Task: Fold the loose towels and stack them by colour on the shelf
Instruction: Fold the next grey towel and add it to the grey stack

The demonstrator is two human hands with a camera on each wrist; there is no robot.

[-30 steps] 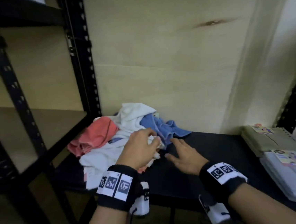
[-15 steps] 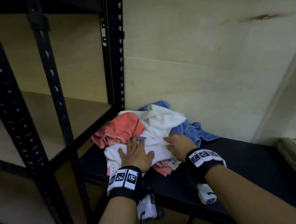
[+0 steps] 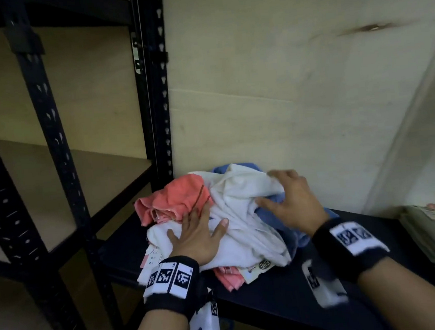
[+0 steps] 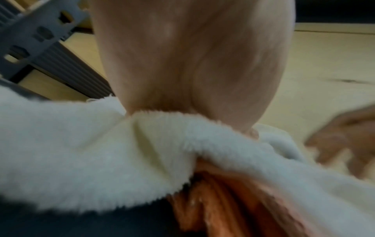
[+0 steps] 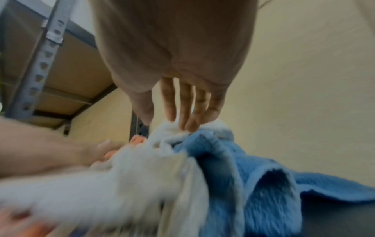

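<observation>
Fig. White towel [image 3: 242,215], centre of frame, lies crumpled on top of the loose heap; soft terry, light, limp, so it should drape and drag its neighbours when lifted. Best hold, by judgement: a hem or corner, one per hand, not the bunched middle. Coral towel [image 3: 177,198] sits at upper left of the heap, touching the white one, w/ more coral cloth showing under the near edge. Blue towel [image 3: 292,237] lies beneath and to the right, partly hidden; a printed tag [image 3: 263,265] pokes out at the near edge.

Left hand [image 3: 196,236]: grip apart, fingers straight, palm pressing flat on the white towel's near-left part. Right hand [image 3: 291,200]: grip also spread, fingers extended; in the right wrist view the fingertips [image 5: 188,123] touch a white fold just above the blue cloth, no pinch seen; motion blur limits detail.

Heap rests on a dark bench [image 3: 290,298], against the pale wall. Black metal shelf [image 3: 61,180] w/ bare wood boards stands at left of frame. No towel folded yet; the tangle is the likely snag.
</observation>
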